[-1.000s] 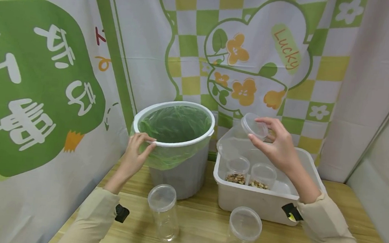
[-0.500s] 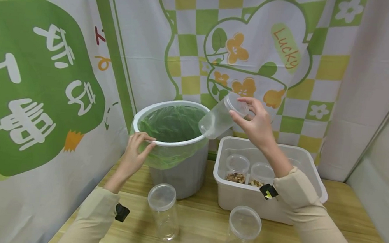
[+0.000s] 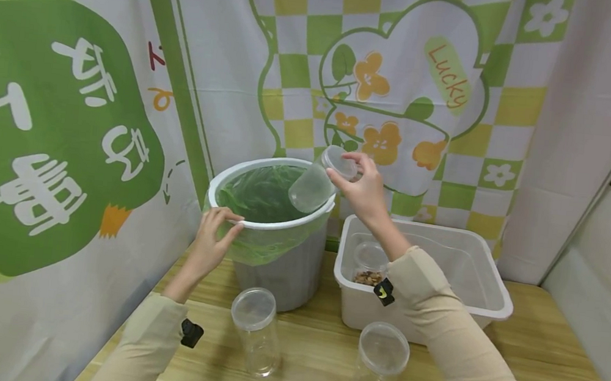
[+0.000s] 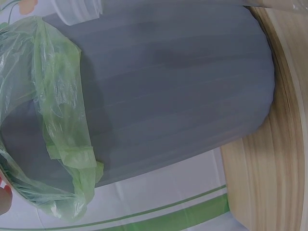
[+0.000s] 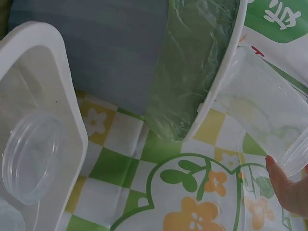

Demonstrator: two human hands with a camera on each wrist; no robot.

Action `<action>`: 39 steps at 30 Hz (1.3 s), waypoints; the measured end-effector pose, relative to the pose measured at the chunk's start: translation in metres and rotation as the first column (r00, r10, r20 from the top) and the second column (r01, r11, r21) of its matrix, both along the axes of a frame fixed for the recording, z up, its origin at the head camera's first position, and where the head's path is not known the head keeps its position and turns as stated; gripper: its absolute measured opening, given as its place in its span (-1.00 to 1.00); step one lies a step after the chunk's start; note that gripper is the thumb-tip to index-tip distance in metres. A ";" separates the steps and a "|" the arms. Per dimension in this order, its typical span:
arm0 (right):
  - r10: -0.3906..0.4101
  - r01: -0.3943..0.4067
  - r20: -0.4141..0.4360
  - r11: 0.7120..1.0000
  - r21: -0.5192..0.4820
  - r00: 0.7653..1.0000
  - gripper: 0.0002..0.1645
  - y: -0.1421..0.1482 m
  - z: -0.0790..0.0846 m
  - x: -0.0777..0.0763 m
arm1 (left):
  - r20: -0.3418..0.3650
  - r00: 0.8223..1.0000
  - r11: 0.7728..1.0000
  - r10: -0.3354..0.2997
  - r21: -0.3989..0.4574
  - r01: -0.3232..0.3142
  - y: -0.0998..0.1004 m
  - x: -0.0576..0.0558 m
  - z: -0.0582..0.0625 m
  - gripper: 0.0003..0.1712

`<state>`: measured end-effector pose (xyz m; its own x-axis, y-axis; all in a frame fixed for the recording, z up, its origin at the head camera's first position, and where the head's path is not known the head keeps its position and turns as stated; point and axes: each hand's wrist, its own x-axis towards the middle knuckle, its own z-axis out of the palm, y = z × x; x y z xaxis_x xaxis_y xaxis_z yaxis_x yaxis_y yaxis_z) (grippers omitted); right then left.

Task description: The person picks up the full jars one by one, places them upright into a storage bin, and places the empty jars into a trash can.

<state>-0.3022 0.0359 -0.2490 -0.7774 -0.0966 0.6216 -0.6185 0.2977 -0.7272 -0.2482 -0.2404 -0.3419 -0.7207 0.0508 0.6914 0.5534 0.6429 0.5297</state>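
Note:
My right hand (image 3: 363, 187) holds a clear plastic jar (image 3: 311, 188) by its lidded top. The jar tilts with its base down to the left, over the right rim of a grey bin (image 3: 291, 281). In the right wrist view the jar (image 5: 264, 96) looks see-through, with no contents visible. A green plastic bag (image 3: 267, 248) lines the bin, folded over its white rim. My left hand (image 3: 212, 243) pinches that rim at the front left; only its fingertips (image 4: 5, 195) show in the left wrist view.
Right of the bin stands a white tub (image 3: 352, 305) with a jar of nuts (image 3: 369, 270) inside; my right forearm covers part of it. Two lidded clear jars, a left one (image 3: 255, 333) and a right one (image 3: 381, 369), stand at the front of the wooden table (image 3: 316, 363).
My right hand has lifted the jar out of the white tub and carried it left, over the bin's rim. The left hand has stayed on the rim.

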 end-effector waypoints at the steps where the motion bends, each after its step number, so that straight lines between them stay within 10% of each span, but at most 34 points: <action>1: -0.001 0.001 0.011 1.000 0.000 1.000 -0.48 -0.003 -0.001 -0.001 | -0.001 1.000 1.000 -0.001 0.001 0.001 0.000 0.000 0.000 -0.83; 17: 0.122 -0.152 0.167 0.972 0.179 0.978 -0.50 -0.029 -0.013 -0.004 | -0.031 1.000 1.000 -0.005 0.009 0.006 -0.001 0.000 -0.003 -0.84; 39: 0.263 -0.334 0.239 0.881 0.337 0.935 -0.65 0.019 -0.010 0.028 | -0.018 1.000 1.000 -0.018 0.010 0.018 0.000 0.000 -0.002 -0.85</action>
